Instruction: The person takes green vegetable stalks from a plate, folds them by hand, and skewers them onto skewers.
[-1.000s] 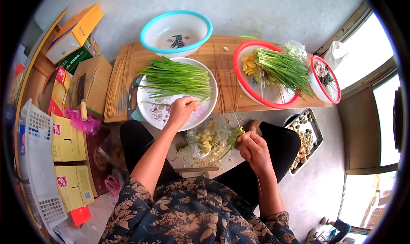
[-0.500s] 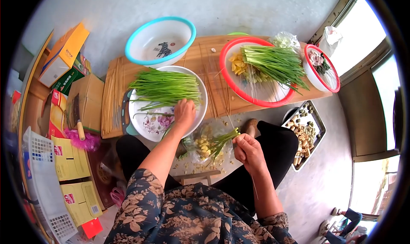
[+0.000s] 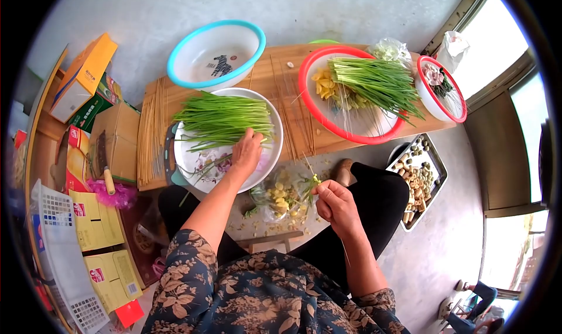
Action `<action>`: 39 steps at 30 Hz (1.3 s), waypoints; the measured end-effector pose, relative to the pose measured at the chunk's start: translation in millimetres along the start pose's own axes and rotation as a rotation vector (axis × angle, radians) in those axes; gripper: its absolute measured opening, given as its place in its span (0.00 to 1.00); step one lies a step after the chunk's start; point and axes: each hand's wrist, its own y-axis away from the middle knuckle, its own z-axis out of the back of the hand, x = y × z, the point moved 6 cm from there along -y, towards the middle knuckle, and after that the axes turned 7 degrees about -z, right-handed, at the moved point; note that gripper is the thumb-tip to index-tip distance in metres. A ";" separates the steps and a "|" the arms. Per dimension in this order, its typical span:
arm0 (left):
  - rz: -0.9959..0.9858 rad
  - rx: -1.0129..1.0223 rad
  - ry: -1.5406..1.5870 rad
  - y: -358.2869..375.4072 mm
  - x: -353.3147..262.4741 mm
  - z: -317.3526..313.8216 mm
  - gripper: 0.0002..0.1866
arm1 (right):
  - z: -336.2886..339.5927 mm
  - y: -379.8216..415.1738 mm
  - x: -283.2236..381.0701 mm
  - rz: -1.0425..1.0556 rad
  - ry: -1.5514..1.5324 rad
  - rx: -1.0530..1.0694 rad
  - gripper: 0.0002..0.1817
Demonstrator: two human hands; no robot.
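My left hand (image 3: 246, 154) is over the right side of a white floral plate (image 3: 273, 169), its fingers closed at the near edge of a pile of green chives (image 3: 219, 120). A few loose stalks lie on the plate left of that hand. My right hand (image 3: 338, 208) pinches a thin skewer (image 3: 308, 165) above my lap. A small folded bit of chive (image 3: 316, 179) sits on the skewer by the fingertips. Below it on the floor is a clear plastic bag (image 3: 278, 199) with yellowish scraps.
A red-rimmed basin (image 3: 304, 94) holds more chives and yellow pieces. Nearby are a blue-rimmed basin (image 3: 175, 79), a small red-rimmed bowl (image 3: 430, 103), and bare skewers (image 3: 151, 135) on the wooden table (image 3: 275, 71). A tray (image 3: 436, 188) of skewered food is right; boxes (image 3: 96, 217) stand left.
My left hand has shifted slightly up and left at the chive pile. The green bunch hanging by my right hand looks smaller, and the loose stalks on the plate lie differently.
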 end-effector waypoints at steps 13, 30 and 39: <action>-0.094 0.037 -0.045 0.5 -1.2 -2.3 0.10 | 0.6 -0.1 -2.0 0.003 -0.004 0.011 0.10; 0.075 -0.130 1.418 21.7 -71.6 141.4 0.09 | -7.5 7.5 -0.2 0.007 0.070 -0.034 0.10; 0.292 -0.085 1.694 72.9 -69.1 116.1 0.11 | -64.3 39.6 24.5 0.054 0.206 0.079 0.11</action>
